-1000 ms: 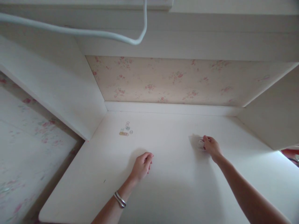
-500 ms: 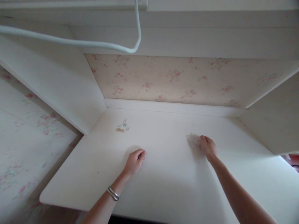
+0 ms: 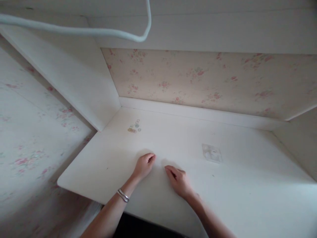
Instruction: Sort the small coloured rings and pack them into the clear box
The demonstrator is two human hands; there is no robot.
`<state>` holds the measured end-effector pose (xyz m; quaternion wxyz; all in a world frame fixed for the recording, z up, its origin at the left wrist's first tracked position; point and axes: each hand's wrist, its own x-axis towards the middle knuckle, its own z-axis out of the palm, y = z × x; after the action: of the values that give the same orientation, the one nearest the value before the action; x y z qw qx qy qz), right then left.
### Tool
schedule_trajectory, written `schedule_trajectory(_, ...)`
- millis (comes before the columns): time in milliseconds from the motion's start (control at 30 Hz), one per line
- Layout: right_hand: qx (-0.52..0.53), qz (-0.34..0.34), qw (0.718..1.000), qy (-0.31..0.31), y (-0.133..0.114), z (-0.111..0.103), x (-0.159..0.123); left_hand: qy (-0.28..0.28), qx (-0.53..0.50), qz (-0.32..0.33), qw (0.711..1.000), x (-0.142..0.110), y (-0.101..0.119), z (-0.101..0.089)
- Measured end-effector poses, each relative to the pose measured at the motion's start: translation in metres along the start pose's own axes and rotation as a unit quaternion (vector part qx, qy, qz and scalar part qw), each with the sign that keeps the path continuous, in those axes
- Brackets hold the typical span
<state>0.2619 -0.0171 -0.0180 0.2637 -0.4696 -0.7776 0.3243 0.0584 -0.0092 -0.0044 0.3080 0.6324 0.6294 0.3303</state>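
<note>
My left hand rests low over the white desk, its fingers curled and pressed together. A silver bracelet circles that wrist. Close by on the right, my right hand is closed too, thumb against the fingers and pointing toward the left one, with a gap between them. Whatever either hand may hold is too small or hidden to make out. Beyond my right hand lies a small clear plastic case. Several small rings, some yellowish and some clear, lie in a cluster farther back on the left.
A white cable hangs across the upper left, in front of the shelf. White side panels and a floral-papered wall bound the desk. Tiny dark specks show on the desktop. A dark area lies below the front edge.
My right hand has moved left and nearer, away from the clear case to beside my left hand. The left hand stays closed in about the same spot. The view has tilted and shifted slightly.
</note>
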Motion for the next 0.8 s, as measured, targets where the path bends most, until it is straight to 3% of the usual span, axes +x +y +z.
schedule_trajectory(200,-0.106,0.060,0.993,-0.005,-0.014,0.011,0.007,0.034,0.003,-0.012,0.999,-0.008,0.001,-0.002)
schedule_trajectory(467,-0.207,0.052,0.977,0.009,-0.031,0.016,0.004,0.006,0.032,0.021,0.999,-0.010,0.000,-0.006)
schedule_trajectory(800,-0.265,0.039,0.963,0.031,-0.036,0.025,0.005,-0.003,-0.034,0.023,0.999,-0.012,-0.009,-0.017)
